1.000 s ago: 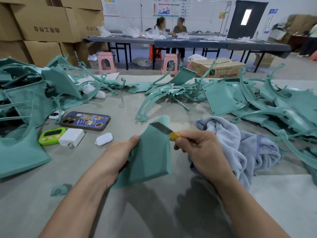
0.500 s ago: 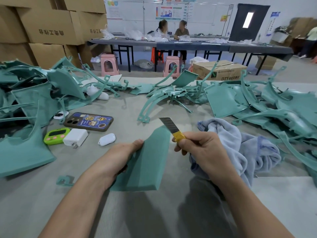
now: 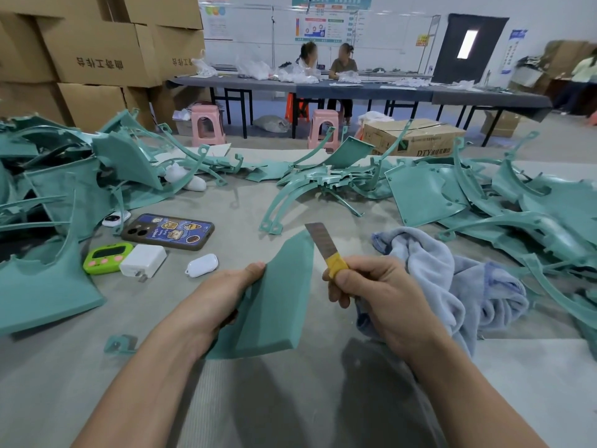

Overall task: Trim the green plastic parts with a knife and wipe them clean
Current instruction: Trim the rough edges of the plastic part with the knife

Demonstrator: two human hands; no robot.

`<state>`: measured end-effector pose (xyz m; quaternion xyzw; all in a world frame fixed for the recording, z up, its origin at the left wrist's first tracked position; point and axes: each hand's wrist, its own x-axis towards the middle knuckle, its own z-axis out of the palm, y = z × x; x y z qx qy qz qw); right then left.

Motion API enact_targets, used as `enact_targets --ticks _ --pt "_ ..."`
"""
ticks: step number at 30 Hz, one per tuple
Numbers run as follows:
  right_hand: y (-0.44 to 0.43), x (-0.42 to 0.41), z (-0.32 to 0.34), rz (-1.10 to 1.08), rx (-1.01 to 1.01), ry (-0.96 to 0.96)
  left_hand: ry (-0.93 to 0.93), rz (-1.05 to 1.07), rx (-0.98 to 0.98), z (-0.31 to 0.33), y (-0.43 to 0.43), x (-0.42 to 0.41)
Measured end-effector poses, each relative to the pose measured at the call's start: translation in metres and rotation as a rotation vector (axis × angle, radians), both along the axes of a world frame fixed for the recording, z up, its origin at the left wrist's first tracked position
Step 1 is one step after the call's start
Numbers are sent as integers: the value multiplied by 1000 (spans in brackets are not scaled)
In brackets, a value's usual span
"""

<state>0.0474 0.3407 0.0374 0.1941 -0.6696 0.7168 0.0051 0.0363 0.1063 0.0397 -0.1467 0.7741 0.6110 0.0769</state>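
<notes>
My left hand (image 3: 223,295) grips the left edge of a flat green plastic panel (image 3: 277,299), thumb on top, holding it tilted just above the table. My right hand (image 3: 371,292) holds a knife (image 3: 324,247) with a bare grey blade and a yellow-taped grip. The blade points up and away, just right of the panel's top corner and clear of its edge. A blue-grey cloth (image 3: 452,279) lies crumpled on the table to the right of my right hand.
Heaps of green plastic parts lie at the left (image 3: 58,195), at the far middle (image 3: 326,182) and at the right (image 3: 517,208). A phone (image 3: 168,231), a green timer (image 3: 106,257), a white charger (image 3: 143,260) and a small white case (image 3: 203,265) sit left of the panel. A green offcut (image 3: 120,344) lies near my left forearm.
The knife blade has lifted off the panel's top edge and swung upright to the right of it. The left hand still holds the panel.
</notes>
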Motion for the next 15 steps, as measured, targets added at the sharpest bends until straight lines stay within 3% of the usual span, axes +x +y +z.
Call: enact_targets --ticks 3,5,7,10,11,12,15 --pt "2 8 5 318 108 -54 -3 -26 19 -2 -2 -2" --pt "-2 10 8 394 180 -44 -12 -28 35 -3 -3 -3" --pt "-8 8 5 176 157 -14 -12 -23 21 -3 -4 -4" --pt "-10 2 -2 -331 96 35 -7 -13 8 -4 -3 -3" --pt "-8 1 -3 -390 68 51 -8 -23 14 -6 -3 -3" --pt "-5 1 -2 -354 28 65 -10 -31 22 -7 -2 -4" --pt "-3 7 6 92 98 82 -5 -45 30 -9 -2 -5"
